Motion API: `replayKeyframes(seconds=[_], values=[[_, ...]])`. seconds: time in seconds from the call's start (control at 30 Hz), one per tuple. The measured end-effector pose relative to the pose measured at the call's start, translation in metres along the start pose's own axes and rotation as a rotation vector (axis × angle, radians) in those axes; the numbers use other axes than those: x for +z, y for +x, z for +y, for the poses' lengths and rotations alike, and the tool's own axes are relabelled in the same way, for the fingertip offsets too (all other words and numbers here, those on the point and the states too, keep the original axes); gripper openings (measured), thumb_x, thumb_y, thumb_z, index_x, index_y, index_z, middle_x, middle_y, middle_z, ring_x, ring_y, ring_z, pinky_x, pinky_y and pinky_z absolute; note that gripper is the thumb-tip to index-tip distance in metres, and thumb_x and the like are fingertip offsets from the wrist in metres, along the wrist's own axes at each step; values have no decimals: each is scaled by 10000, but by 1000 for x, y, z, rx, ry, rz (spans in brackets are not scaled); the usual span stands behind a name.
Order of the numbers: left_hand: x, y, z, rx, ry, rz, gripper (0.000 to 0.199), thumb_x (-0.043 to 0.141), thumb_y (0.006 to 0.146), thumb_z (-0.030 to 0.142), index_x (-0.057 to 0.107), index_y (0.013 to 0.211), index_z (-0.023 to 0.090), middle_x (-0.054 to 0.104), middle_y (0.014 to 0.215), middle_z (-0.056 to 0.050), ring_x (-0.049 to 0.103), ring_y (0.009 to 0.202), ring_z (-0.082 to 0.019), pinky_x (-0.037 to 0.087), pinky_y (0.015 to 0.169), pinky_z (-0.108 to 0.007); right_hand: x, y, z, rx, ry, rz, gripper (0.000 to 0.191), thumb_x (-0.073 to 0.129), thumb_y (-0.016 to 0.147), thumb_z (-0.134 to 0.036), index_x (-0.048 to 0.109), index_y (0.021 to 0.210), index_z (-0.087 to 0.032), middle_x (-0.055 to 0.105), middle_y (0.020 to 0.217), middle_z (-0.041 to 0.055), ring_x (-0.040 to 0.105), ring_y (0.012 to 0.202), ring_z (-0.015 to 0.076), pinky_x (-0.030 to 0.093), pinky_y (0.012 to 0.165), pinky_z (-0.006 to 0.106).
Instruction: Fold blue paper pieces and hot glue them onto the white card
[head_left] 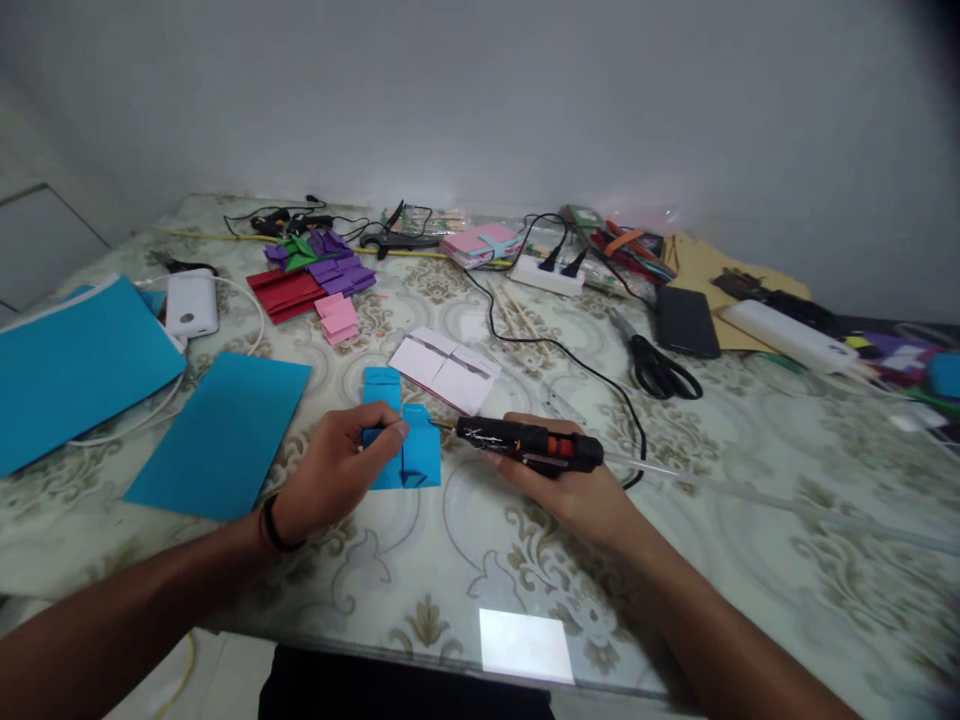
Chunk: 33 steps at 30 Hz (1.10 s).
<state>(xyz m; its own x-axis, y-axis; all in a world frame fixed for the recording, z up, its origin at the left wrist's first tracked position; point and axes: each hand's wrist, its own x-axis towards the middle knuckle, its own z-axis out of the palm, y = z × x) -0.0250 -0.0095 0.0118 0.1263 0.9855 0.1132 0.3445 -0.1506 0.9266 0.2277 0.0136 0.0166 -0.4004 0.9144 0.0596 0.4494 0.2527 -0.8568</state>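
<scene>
A cut and folded piece of blue paper [421, 462] lies flat on the table in front of me. My left hand [341, 465] pinches it near its middle, thumb and forefinger closed on the inner flap. In my right hand [555, 480] is a black glue gun [529, 443], its nozzle pointing left at the upper edge of the blue paper. A long clear glue stick [750, 492] runs out of its back to the right. Just beyond the blue paper rests a white folded paper piece [446, 370].
Blue sheets [225, 430] and a white power bank [192, 303] lie left. Red, purple and pink folded papers [289, 293] sit behind. A white power strip [547, 275], black cord, scissors [660, 370] and dark phone [686, 322] are to the right.
</scene>
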Motion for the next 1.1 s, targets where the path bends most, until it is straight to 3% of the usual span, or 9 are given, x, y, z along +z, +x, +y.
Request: replayKeyframes(seconds=[0.63,1.1], values=[[-1,1,3,-15,0,36,310,572,954,343,571,693,175,486,658,24,423,641,-131,327,589,-282,0,1,-1,-10,5,21,343,672,870,-437,498,668,-222,479,608,-15,450,570,155,398,541,278],[0,2,1,-50,-23,-6,325,566,965,342,552,692,167,421,653,35,382,638,-120,297,579,-271,0,3,-1,-143,-15,-11,322,644,935,-360,489,697,-208,451,667,-32,445,587,128,342,555,267]])
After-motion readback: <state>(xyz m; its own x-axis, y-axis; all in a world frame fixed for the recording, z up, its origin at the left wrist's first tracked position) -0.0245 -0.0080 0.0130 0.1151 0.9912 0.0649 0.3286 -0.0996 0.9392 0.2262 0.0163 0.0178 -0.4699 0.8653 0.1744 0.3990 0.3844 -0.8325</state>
